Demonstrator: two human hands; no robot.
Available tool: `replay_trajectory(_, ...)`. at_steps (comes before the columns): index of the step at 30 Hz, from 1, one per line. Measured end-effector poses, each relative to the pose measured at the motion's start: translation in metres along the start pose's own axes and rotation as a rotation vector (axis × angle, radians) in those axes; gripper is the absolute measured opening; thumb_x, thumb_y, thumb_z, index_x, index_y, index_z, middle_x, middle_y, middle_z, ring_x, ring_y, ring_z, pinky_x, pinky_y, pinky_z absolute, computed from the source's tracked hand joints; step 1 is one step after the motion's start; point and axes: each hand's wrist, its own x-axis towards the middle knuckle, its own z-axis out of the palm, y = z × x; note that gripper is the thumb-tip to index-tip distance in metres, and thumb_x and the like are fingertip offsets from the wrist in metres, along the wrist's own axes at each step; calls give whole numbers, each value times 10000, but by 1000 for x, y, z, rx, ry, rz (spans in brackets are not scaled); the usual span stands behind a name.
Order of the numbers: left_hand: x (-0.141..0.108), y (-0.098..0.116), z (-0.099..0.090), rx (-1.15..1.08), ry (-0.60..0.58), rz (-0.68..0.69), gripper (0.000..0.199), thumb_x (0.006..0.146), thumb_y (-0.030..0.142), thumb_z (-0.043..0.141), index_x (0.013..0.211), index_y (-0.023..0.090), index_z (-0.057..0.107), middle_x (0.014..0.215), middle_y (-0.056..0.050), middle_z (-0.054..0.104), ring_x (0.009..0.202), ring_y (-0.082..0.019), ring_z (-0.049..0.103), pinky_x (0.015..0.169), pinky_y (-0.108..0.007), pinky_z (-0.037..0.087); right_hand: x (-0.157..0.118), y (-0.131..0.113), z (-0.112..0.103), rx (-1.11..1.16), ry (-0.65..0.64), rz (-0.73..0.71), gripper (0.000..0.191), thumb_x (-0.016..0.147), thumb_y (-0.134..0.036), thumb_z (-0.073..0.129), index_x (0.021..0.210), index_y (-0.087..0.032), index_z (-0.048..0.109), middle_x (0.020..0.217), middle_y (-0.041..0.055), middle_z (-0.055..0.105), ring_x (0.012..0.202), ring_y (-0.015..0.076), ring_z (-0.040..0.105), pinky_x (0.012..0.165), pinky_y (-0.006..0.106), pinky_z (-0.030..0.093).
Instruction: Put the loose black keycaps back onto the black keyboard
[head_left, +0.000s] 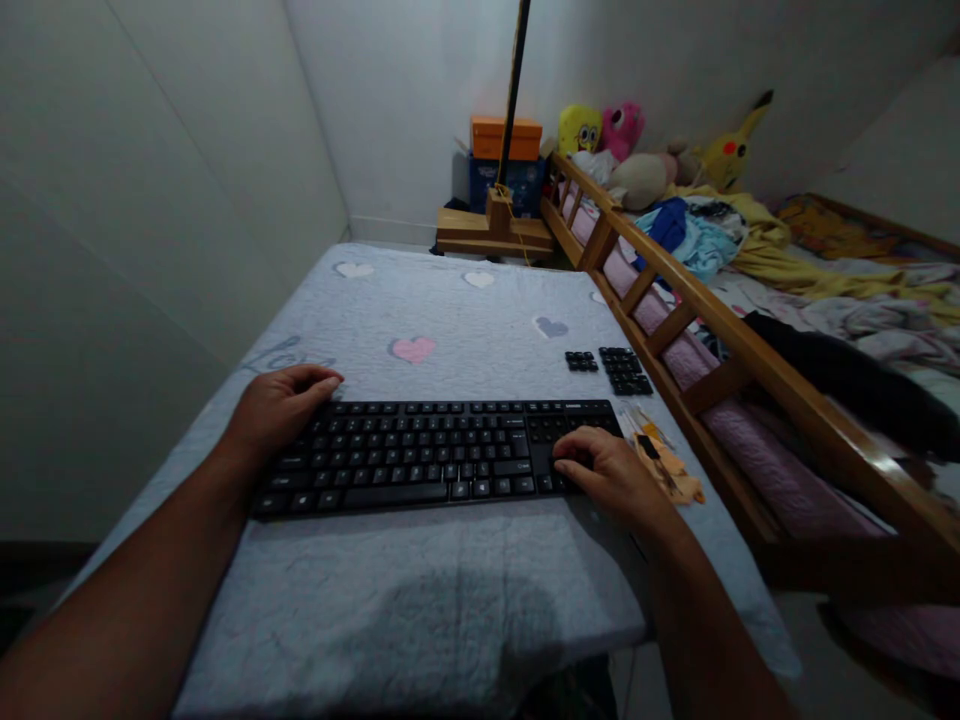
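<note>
A black keyboard (420, 455) lies lengthwise across the cloth-covered table. My left hand (281, 405) rests around its far left corner, fingers curled and thumb near the index finger, steadying the edge. Over the number pad at the right end is my right hand (600, 462), with thumb and fingers bent together in a pinch; whatever lies between them is too small to make out. Much of the number pad shows bare sockets without keycaps. Loose black keycaps sit beyond the right end in a small group (581, 361) and a larger group (626, 371).
Small tools (651, 425) and an orange-tan cloth or pouch (679, 478) lie right of the keyboard. A wooden bed rail (697, 295) runs along the table's right side. Behind stand a wooden post base (495, 232) and an orange box (506, 138). Plush toys (579, 130) sit on the bed.
</note>
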Motion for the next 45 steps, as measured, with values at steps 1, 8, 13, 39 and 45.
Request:
replay_trajectory(1, 0, -1, 0, 0, -1, -1, 455, 673, 540, 630, 924, 179, 747, 881, -34, 750, 806, -235, 653, 833, -346, 488, 0, 0, 0, 0, -3, -7, 95, 820, -191, 607, 800, -210, 698, 852, 39, 692, 866, 204, 607, 809, 342, 444)
replay_trajectory(8, 0, -1, 0, -9, -11, -6, 440, 684, 527, 634, 925, 176, 744, 870, -33, 748, 796, -232, 653, 794, -330, 485, 0, 0, 3, -22, -3, -25, 157, 873, -183, 582, 788, -209, 711, 862, 44, 657, 883, 202, 578, 822, 344, 423)
replay_trajectory(13, -2, 1, -1, 14, 2, 7, 424, 682, 533, 625, 893, 187, 747, 836, -23, 748, 797, -239, 665, 771, -324, 488, 0, 1, 7, -30, 29, -42, 177, 895, -179, 570, 776, -212, 697, 847, 36, 655, 874, 198, 572, 810, 335, 408)
replay_trajectory(39, 0, -1, 0, 1, 3, 10, 446, 677, 539, 629, 915, 182, 747, 836, -18, 745, 754, -207, 636, 789, -312, 491, -3, 3, 10, -113, 48, 4, 160, 908, -150, 543, 802, -207, 648, 911, 52, 624, 919, 220, 529, 831, 356, 384)
replay_trajectory(45, 0, -1, 0, -8, 0, 11, 431, 669, 529, 628, 902, 186, 745, 849, -18, 746, 776, -209, 641, 797, -310, 485, 1, -3, 7, -171, 0, 15, 174, 918, -155, 529, 792, -208, 638, 909, 54, 624, 908, 221, 521, 809, 346, 371)
